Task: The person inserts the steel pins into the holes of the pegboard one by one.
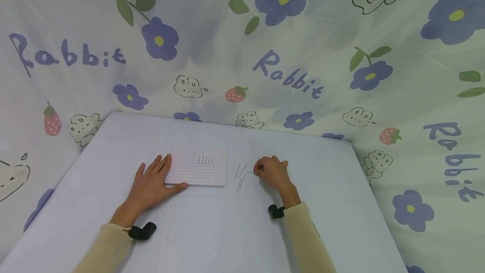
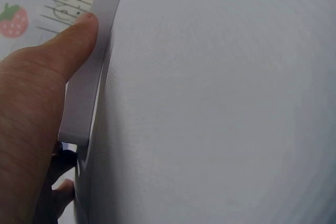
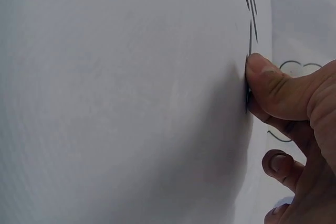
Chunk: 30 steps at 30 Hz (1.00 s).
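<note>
A white board with rows of small holes (image 1: 197,174) lies on the table. Several thin dark needles (image 1: 206,160) stand in a row in its upper right part. My left hand (image 1: 149,186) rests at the board's left side with fingers spread, its thumb (image 2: 79,40) lying along the near edge. To the right of the board, my right hand (image 1: 273,173) pinches one needle (image 3: 250,38) between thumb and forefinger, close to the tabletop. Several loose needles (image 1: 240,176) lie between that hand and the board.
The table (image 1: 212,231) is covered in white cloth. Behind and beside it hangs a curtain (image 1: 212,45) printed with flowers, rabbits and strawberries. Black wrist cameras (image 1: 142,231) are strapped to both wrists.
</note>
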Motion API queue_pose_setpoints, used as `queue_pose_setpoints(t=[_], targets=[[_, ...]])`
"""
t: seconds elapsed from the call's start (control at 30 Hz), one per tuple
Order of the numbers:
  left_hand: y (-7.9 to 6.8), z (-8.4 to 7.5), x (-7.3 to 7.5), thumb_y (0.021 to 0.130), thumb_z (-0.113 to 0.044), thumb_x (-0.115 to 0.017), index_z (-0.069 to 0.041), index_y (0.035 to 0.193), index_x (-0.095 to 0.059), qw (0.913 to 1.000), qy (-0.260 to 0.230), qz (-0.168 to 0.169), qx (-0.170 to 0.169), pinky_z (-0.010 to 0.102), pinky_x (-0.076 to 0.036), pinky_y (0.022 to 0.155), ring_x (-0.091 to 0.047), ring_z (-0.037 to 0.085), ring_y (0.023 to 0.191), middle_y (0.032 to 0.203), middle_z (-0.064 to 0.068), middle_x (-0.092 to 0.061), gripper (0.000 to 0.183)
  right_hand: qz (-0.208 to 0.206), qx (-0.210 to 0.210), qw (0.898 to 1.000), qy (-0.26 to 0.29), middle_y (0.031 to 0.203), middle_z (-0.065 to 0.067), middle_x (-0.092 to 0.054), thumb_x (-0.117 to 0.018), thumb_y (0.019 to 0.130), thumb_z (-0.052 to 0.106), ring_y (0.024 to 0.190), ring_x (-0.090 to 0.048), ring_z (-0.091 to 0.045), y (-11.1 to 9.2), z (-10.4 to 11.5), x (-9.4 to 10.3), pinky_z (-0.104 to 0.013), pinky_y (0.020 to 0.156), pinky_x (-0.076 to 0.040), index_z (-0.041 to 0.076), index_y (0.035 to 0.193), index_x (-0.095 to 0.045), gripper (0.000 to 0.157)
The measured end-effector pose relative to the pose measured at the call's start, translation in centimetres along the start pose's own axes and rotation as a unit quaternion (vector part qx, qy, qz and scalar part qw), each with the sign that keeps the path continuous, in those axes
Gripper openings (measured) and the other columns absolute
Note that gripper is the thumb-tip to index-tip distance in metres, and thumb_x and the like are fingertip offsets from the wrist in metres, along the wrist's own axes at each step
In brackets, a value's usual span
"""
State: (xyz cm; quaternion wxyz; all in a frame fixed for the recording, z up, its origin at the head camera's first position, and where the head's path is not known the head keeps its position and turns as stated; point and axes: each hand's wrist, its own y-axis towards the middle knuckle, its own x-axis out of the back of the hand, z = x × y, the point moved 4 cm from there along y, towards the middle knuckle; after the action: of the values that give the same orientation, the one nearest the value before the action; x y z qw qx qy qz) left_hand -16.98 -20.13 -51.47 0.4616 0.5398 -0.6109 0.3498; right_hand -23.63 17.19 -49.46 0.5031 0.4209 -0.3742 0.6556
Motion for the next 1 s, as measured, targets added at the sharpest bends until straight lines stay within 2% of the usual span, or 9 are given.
queue_pose_setpoints(t=[0.43,1.0], targets=[[-0.05,-0.06,0.06,0.082,-0.082,-0.055,0.005,0.156,-0.026,1.0,0.001,-0.003,-0.002,0.071,-0.007,0.115,-0.022,0.045,0.149,0.16,0.024,-0.031,0.118,-0.024,0.025,0.999,-0.02,0.079,0.013,-0.062,-0.081,0.085,0.018,0.08,-0.049,-0.015,-0.2,0.31,0.03,-0.049,0.079,-0.032,0.025,0.075,-0.071,0.016],[-0.04,0.04,0.0,0.081,-0.082,-0.056,0.005,0.156,-0.027,1.0,0.002,-0.005,-0.002,0.071,-0.008,0.115,-0.023,0.045,0.149,0.16,0.024,-0.032,0.118,-0.022,0.031,0.999,-0.025,0.077,0.012,-0.06,-0.078,0.088,0.017,0.078,-0.048,-0.015,-0.07,0.32,-0.19,-0.047,0.077,-0.03,0.025,0.073,-0.069,0.019]])
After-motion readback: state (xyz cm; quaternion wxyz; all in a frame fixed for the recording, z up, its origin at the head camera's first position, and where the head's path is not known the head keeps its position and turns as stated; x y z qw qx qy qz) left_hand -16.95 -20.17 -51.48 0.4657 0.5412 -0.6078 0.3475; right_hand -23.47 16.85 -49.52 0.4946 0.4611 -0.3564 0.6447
